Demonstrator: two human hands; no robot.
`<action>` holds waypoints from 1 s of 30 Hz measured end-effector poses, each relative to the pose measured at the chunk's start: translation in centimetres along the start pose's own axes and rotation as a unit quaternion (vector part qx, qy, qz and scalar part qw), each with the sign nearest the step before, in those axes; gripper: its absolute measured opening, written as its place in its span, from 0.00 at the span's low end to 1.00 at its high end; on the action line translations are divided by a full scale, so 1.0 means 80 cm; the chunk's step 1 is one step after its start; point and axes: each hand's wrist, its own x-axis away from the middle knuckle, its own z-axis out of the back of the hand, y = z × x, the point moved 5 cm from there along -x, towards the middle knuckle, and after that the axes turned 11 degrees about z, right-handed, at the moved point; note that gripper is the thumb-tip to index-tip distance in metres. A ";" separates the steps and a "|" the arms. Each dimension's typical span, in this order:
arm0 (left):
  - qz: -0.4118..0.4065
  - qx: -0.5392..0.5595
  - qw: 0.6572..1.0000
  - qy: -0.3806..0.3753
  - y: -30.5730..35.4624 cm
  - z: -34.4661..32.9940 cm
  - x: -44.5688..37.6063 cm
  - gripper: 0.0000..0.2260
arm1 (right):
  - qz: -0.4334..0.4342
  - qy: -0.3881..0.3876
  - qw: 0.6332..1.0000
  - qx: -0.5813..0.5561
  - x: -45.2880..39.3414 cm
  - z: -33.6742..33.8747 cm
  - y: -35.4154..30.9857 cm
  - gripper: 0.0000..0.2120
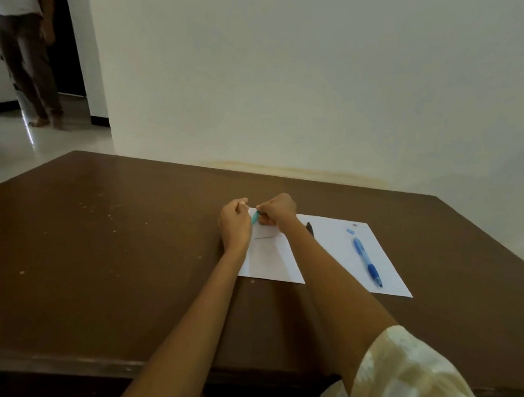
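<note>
A small teal piece [254,218], too small to name more closely, sits between the two hands above the far left corner of the white sheet of paper [269,262]. Its long axis slants from upper right down to lower left. The upper end disappears into the right hand [277,213], and the lower end points toward the palm of the left hand [235,224].

The right hand is nearer. Its fingers [265,215] are curled and pinch the piece's top end, with the knuckles raised and the wrist low over the paper. The right forearm crosses the sheet on a diagonal from the near right.

The left hand stands on its edge just beside the piece, thumb up and fingers bent inward. Whether those fingers grip the lower end or only close toward it cannot be told from here. The left forearm runs nearly straight out from the body along the sheet's left edge.

As a judgement, any pull or twist would run along that slant, each hand taking one end.

A blue pen [367,261] lies well apart to the right on the brown surface [107,248].
</note>
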 end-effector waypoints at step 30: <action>-0.336 -0.579 0.743 0.009 0.014 0.022 0.053 0.13 | 0.250 -0.181 0.788 0.533 0.106 0.054 0.005 0.22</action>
